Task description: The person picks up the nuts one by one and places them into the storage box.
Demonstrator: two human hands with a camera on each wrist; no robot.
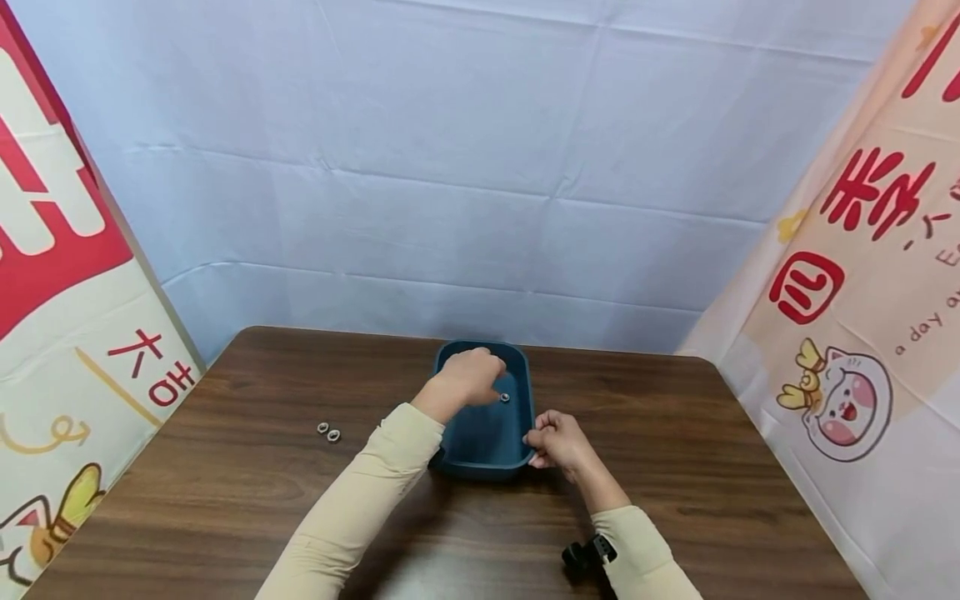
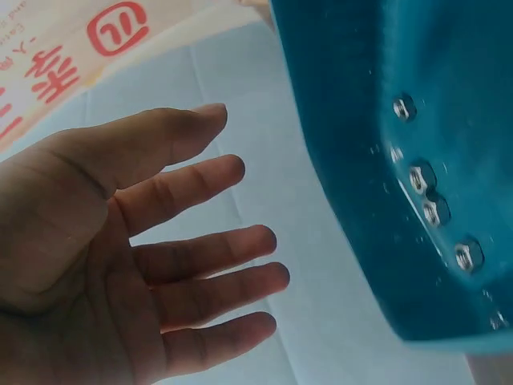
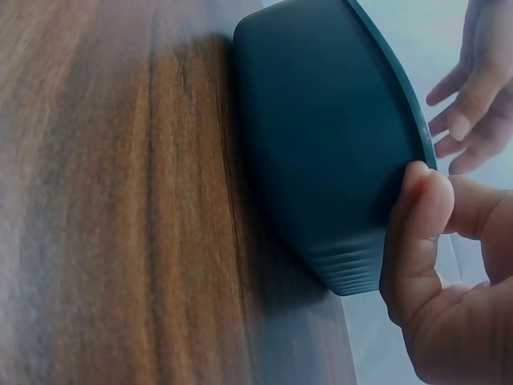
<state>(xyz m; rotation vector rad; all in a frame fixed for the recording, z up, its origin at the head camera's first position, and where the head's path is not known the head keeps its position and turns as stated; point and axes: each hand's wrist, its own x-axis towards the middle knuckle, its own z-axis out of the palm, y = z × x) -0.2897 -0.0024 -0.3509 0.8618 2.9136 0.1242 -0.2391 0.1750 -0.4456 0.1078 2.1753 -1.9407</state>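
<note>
Right sleeve: Cream fabric point(image 1: 633, 546) ends above a bare wrist, where a black wrist device point(image 1: 581, 560) sits nearest the onlooker.
Right hand: Thumb and bent fingers of the right hand point(image 1: 558, 444) pinch the rim of the blue plastic bin point(image 1: 482, 440) beside its near right corner.
Loose pair: Two metal hex nuts point(image 1: 328, 432) lie side by side on the wood-grain table point(image 1: 225, 492), left of the bin and well apart from it. The left arm is the nearer one; from the left hand point(image 1: 471, 375) they lie leftward and slightly toward the person. Squat pieces, they show no clear long axis or pointing end.
Blue bin: It stands on the table in front of the person, its long axis running away from them, a short end facing them.
Nuts inside: Several more hex nuts point(image 2: 422, 178) rest scattered on the bin floor.
Left hand: Poised above the bin, fingers extended and thumb apart, it holds nothing.
Backdrop: Pale blue cloth point(image 1: 465, 192) hangs beyond the table, flanked by printed banners point(image 1: 847, 275).
</note>
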